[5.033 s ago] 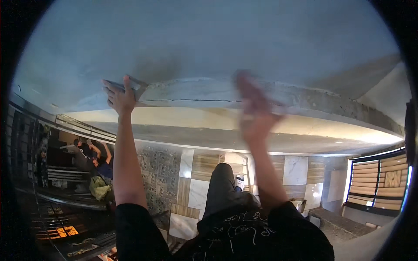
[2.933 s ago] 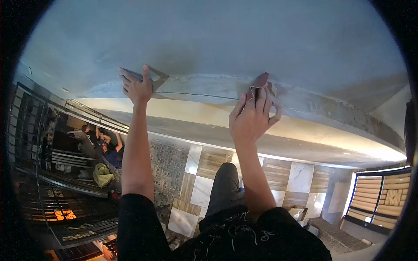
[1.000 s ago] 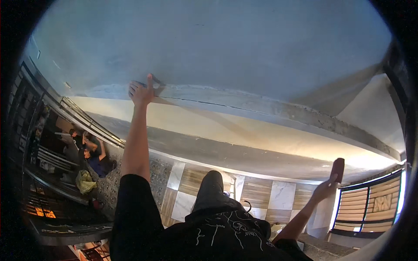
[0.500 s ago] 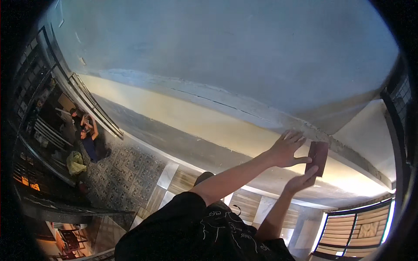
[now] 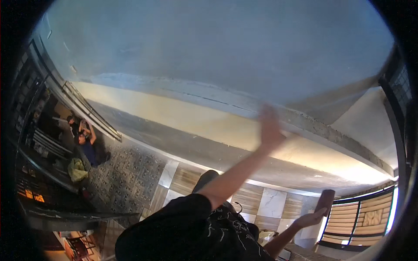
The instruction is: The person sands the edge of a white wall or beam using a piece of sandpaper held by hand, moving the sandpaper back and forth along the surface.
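My right hand (image 5: 311,218) is closed on the lower end of a flat, reddish-brown rectangular piece of what looks like sandpaper (image 5: 325,202), held low near the window at the right. My left hand (image 5: 270,128) is raised in front of the wall's rough grey ledge (image 5: 313,126) with nothing in it. Motion blurs its fingers, but they look stretched out, with the thumb apart. Whether the left palm touches the ledge cannot be made out. Above the ledge rises a grey-blue wall (image 5: 217,48), and a cream band (image 5: 174,108) runs below it.
Two people (image 5: 87,139) are low by the railing at the left, beside a yellowish sack (image 5: 77,169). Tiles cover the floor (image 5: 272,203). A barred window (image 5: 361,219) stands at the right, and a dark metal gate (image 5: 43,150) lines the left.
My right hand has lowered toward the window with the sandpaper, away from my left hand. My left hand has let go of it and moved up and left along the ledge.
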